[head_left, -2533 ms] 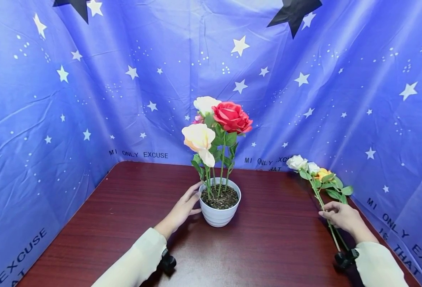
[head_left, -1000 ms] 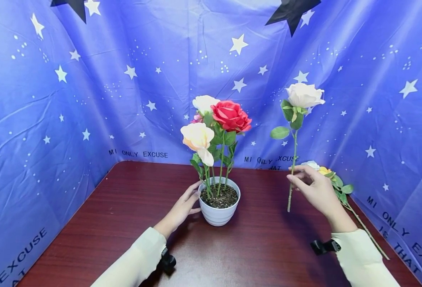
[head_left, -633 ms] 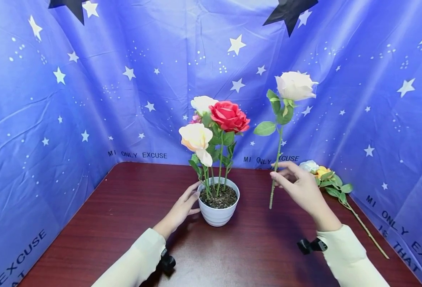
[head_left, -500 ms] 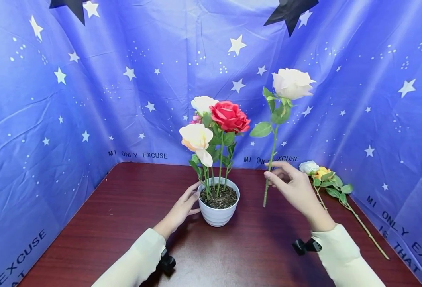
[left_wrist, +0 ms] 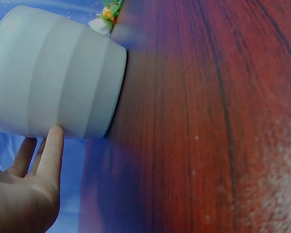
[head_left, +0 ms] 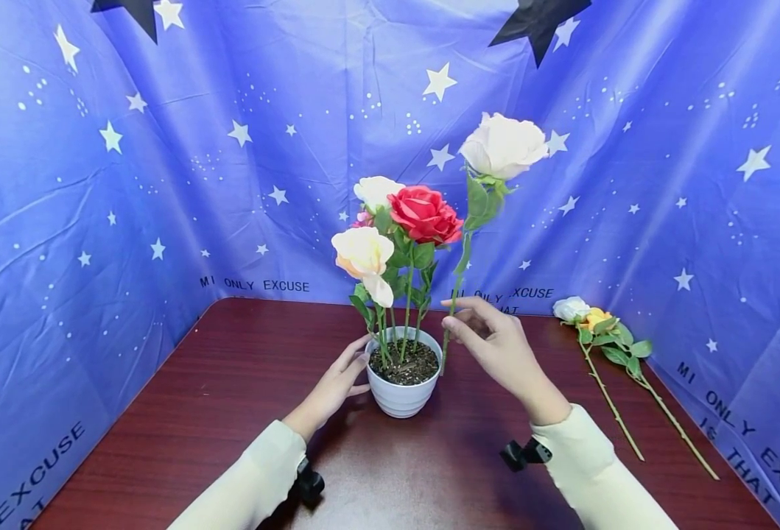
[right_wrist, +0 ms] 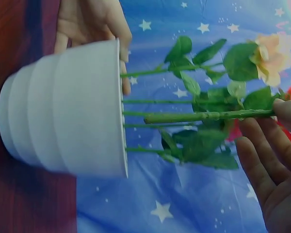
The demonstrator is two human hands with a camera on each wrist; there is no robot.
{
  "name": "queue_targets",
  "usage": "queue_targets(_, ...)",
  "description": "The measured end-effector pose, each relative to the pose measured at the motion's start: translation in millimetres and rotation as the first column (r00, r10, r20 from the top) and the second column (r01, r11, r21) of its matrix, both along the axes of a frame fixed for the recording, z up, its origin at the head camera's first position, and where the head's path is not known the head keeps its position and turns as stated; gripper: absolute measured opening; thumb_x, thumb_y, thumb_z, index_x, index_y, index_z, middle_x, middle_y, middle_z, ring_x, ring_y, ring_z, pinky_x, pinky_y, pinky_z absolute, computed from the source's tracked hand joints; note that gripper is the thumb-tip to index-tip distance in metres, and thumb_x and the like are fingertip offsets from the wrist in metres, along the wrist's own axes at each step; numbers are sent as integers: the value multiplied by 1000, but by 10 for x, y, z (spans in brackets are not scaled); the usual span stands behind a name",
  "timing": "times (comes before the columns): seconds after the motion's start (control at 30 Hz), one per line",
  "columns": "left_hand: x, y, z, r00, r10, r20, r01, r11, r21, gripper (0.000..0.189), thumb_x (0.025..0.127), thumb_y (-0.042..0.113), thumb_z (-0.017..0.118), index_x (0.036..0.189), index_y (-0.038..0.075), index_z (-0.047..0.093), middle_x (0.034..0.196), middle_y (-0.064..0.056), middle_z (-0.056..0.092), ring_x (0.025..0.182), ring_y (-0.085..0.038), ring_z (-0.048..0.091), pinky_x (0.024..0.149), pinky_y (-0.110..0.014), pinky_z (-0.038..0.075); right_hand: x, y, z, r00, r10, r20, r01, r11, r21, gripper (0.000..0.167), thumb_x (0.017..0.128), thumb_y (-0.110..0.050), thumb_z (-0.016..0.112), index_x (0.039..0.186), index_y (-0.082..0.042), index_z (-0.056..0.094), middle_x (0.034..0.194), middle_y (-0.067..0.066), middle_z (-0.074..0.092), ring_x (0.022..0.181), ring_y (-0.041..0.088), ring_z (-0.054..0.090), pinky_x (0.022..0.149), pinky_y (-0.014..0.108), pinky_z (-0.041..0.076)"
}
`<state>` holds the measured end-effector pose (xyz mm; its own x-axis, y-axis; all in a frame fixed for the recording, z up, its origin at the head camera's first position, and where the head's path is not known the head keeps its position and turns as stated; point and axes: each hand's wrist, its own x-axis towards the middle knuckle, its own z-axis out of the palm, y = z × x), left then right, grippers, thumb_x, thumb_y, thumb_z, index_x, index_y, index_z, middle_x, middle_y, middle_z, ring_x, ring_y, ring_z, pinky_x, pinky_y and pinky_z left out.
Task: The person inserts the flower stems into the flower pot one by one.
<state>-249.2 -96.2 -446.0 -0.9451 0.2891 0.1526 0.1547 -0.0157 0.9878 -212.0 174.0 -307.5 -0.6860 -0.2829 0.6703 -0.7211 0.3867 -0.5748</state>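
Note:
A white ribbed flowerpot (head_left: 403,401) filled with dark soil stands mid-table. In it grow a red rose (head_left: 426,215), a cream-peach rose (head_left: 363,252), a white rose (head_left: 378,191) and a partly hidden pink bloom. My left hand (head_left: 330,390) rests spread fingers against the pot's left side; the left wrist view has a fingertip on the pot wall (left_wrist: 63,82). Between thumb and fingers, my right hand (head_left: 505,357) pinches the stem of another white rose (head_left: 504,146), upright beside the pot. In the right wrist view its stem end (right_wrist: 174,117) hangs just above the rim.
At the table's right lie a white rose (head_left: 570,309) and a yellow rose (head_left: 598,319), their bare stems pointing toward the near edge. A blue star-patterned cloth (head_left: 283,132) hangs behind and at both sides of the dark red table (head_left: 244,368).
My right hand picked a white rose from the flowers lying at right, raised it upright and carried it left to the pot. My left hand stays at the pot.

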Motion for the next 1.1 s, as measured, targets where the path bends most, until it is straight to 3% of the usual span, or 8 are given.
queue_targets(0.17,-6,-6,-6,1000,2,-9,-2,1000,-8,53,108,37,45,157,18,34,154,-26,31,141,-43,31,98,-54,51,-179,-115,-187,998,62,-32,-63,998,-19,25,94,-1,69,117,-8,69,93,4,74,71,10,67,64,24,57)
queue_targets(0.33,-7,-9,-17,1000,1,-14,-1,1000,-19,54,108,36,45,157,18,33,154,-26,29,142,-43,31,98,-55,51,-222,-239,-278,992,121,-38,-122,993,-7,22,97,-5,66,118,-9,69,100,-3,74,76,11,67,65,25,57)
queue_targets(0.47,-5,-11,-22,1000,-2,-6,2,1000,-15,52,108,36,45,157,20,34,153,-25,31,142,-41,32,98,-54,51,-234,-289,-342,989,149,-6,-149,989,-8,23,99,-6,64,121,-7,68,99,0,74,79,18,70,68,27,59)
queue_targets(0.73,-3,-2,-14,1000,0,4,0,1000,-4,51,108,37,45,156,23,36,150,-23,34,140,-39,35,98,-54,51,-271,-323,-446,985,165,46,-165,986,2,22,100,-7,62,122,-5,67,94,9,73,78,30,70,69,32,60)
queue_targets(0.97,-5,-2,-16,1000,1,-2,-1,1000,-9,52,108,37,46,156,21,35,151,-24,33,140,-40,34,98,-54,51,-326,-327,-549,992,128,-22,-124,986,115,14,99,-5,62,113,-5,66,91,3,73,78,17,69,69,27,59)
queue_targets(1.1,-6,-3,-18,1000,1,-5,-1,1000,-14,53,108,38,45,156,19,34,152,-25,33,141,-42,33,98,-54,51,-345,-331,-590,994,111,-7,-109,986,129,13,100,-5,60,112,-4,65,92,2,73,78,19,70,68,27,59)
